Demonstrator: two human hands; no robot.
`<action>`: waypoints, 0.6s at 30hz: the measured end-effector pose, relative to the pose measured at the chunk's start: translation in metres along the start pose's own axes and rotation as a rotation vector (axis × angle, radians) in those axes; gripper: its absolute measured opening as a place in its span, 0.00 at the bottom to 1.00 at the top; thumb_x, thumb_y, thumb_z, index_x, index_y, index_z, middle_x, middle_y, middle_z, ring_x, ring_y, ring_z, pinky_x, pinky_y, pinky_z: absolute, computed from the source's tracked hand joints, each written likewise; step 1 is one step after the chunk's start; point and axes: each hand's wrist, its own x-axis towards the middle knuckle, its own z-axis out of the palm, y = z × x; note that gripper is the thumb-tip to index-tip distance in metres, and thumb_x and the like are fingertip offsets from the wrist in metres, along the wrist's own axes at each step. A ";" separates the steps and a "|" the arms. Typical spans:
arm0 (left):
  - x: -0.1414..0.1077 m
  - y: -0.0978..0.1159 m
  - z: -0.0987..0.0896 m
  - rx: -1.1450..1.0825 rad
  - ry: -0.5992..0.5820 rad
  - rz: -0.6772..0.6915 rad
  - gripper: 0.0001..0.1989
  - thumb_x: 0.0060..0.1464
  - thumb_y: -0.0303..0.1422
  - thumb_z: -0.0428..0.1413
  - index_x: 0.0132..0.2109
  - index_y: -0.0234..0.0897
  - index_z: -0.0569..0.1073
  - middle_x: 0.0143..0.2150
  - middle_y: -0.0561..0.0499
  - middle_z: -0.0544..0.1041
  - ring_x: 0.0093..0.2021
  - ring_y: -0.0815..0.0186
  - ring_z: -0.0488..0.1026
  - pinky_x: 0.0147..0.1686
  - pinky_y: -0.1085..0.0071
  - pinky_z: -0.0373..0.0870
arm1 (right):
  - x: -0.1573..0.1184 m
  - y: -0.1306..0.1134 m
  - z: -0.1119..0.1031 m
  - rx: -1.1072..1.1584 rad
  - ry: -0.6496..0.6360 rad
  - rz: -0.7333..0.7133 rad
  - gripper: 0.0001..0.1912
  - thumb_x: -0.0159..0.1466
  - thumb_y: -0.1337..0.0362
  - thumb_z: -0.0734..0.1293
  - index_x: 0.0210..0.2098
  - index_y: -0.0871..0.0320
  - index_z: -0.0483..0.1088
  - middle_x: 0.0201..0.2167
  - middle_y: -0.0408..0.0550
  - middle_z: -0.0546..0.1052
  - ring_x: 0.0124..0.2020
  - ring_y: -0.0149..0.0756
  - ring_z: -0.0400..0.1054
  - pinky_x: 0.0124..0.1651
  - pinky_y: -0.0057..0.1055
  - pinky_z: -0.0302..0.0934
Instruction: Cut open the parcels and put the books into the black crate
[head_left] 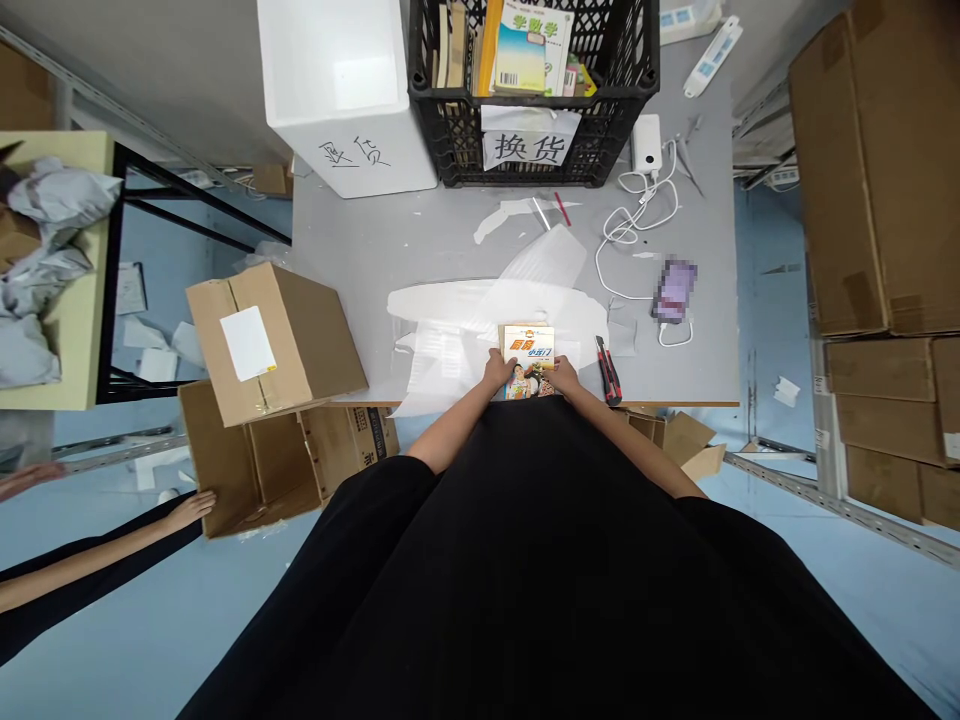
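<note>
Item: one small paperback (531,345) with a bright printed cover, held flat at the near edge of the grey tabletop (675,375), above a loose sheet of clear plastic film (450,345). Handling, as judged: light, thin and soft-covered, so it should flex a little but not break; the corners could bend, and the smooth cover may slip slightly. A secure hold would be on both side edges, near the lower end, where the hands now are. The left hand (499,371) and right hand (564,376) sit side by side on the lower part of the book, with both forearms reaching forward from the body and the elbows angled outward. The fingers (514,371) of both hands are closed on the book, gripping it, though their exact placement is partly hidden. Also present: a red-and-black box cutter (608,370) just beside the right hand, a phone (674,290) with a blurred screen, a white cable (622,240), a black crate (532,130) of books, a white foam box (345,100), and a cardboard box (274,345). Well apart on the left, a co-worker's hand (193,510) rests on an open carton (247,470).
</note>
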 end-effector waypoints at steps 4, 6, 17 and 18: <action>0.001 -0.003 0.000 -0.056 -0.010 -0.005 0.17 0.57 0.31 0.55 0.52 0.38 0.60 0.54 0.39 0.77 0.53 0.57 0.76 0.51 0.63 0.69 | -0.001 -0.003 -0.001 0.037 0.006 0.030 0.20 0.54 0.69 0.69 0.46 0.60 0.68 0.48 0.53 0.79 0.48 0.40 0.75 0.47 0.32 0.66; 0.003 -0.004 0.000 -0.081 -0.005 0.006 0.17 0.56 0.30 0.55 0.52 0.39 0.61 0.52 0.42 0.78 0.51 0.59 0.76 0.50 0.63 0.70 | -0.001 -0.004 -0.001 0.104 0.022 0.056 0.19 0.52 0.70 0.70 0.44 0.61 0.70 0.46 0.53 0.80 0.48 0.42 0.75 0.47 0.34 0.67; 0.001 -0.001 -0.004 -0.346 -0.078 -0.015 0.22 0.58 0.30 0.53 0.59 0.38 0.64 0.44 0.47 0.80 0.40 0.63 0.79 0.42 0.67 0.75 | -0.011 -0.012 -0.005 0.522 -0.093 0.121 0.12 0.52 0.70 0.74 0.35 0.60 0.71 0.34 0.51 0.81 0.36 0.40 0.77 0.38 0.36 0.73; 0.001 0.000 -0.004 -0.337 -0.068 -0.006 0.23 0.58 0.30 0.54 0.60 0.38 0.65 0.44 0.46 0.80 0.41 0.62 0.79 0.42 0.67 0.75 | -0.013 -0.013 -0.007 0.553 -0.101 0.133 0.14 0.52 0.70 0.74 0.36 0.60 0.69 0.34 0.51 0.81 0.35 0.39 0.77 0.37 0.36 0.73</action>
